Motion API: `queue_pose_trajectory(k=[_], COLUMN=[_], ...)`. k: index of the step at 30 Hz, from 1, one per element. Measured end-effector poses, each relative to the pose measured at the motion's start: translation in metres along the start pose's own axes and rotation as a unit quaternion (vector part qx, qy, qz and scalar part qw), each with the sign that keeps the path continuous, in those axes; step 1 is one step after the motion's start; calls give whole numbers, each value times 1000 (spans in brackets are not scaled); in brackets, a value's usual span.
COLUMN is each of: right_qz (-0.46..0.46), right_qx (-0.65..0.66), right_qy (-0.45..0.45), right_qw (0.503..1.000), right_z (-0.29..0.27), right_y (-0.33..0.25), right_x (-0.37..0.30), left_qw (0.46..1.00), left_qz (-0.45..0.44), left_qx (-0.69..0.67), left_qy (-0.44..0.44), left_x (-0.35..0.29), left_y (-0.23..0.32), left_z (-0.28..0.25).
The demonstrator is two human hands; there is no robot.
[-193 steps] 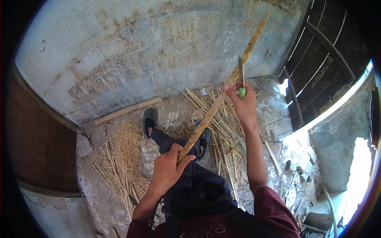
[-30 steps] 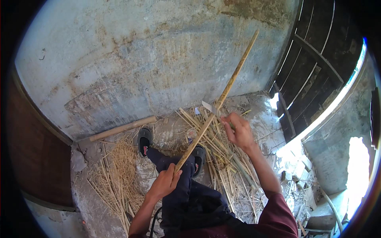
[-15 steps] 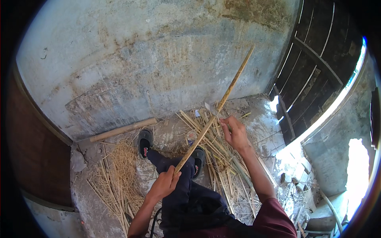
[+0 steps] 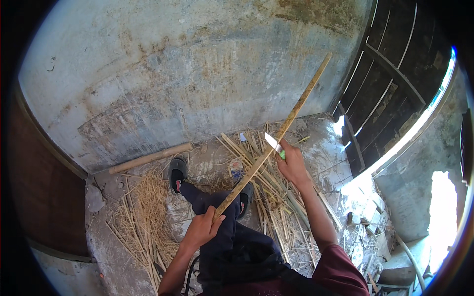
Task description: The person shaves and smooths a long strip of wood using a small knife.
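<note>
A long bamboo strip [image 4: 302, 100] slants from my lap up and away to the right, its far end in front of the wall. Near its lower end, my left hand [image 4: 200, 232] is closed around it. My right hand [image 4: 293, 166] grips a knife [image 4: 271, 141] by its green handle. The bright blade lies across the strip at about its middle, apparently touching it. Most of the handle is hidden by my fingers. Under the strip, the lower part rests over my dark trouser leg.
Split bamboo strips [image 4: 276, 190] lie heaped on the floor by my right foot. Fine shavings [image 4: 154, 204] and thin sticks cover the floor to the left. A bamboo pole [image 4: 150, 158] lies along the stained wall [image 4: 192, 84]. Rubble [image 4: 371, 217] sits at right, below dark wooden boards [image 4: 390, 93].
The strip has turned to show a broader face, and its far end has swung slightly right. The knife blade and green handle show more plainly, as my right hand has tilted and shifted slightly.
</note>
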State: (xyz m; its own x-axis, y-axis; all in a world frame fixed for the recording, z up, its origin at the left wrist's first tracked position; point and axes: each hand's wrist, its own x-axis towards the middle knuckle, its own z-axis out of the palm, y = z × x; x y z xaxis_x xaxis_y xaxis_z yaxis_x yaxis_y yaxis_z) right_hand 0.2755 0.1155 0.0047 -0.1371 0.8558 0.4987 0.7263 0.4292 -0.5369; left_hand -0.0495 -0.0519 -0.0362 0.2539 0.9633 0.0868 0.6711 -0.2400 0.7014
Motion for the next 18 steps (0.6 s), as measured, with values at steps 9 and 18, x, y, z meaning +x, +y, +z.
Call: queue_pose_trajectory(k=[9,18], right_qz=[73,32], right_qx=[327,233], right_qy=[-53,-29], right_qw=[941,972], right_z=[-1,0], right_y=[-36,-41], right_x=[1,-5], left_qw=[999,1000], left_qz=[33,25], left_qx=[-24,-13], left_qy=[11,5], left_x=[6,17], left_y=[3,25], left_z=[1,-26])
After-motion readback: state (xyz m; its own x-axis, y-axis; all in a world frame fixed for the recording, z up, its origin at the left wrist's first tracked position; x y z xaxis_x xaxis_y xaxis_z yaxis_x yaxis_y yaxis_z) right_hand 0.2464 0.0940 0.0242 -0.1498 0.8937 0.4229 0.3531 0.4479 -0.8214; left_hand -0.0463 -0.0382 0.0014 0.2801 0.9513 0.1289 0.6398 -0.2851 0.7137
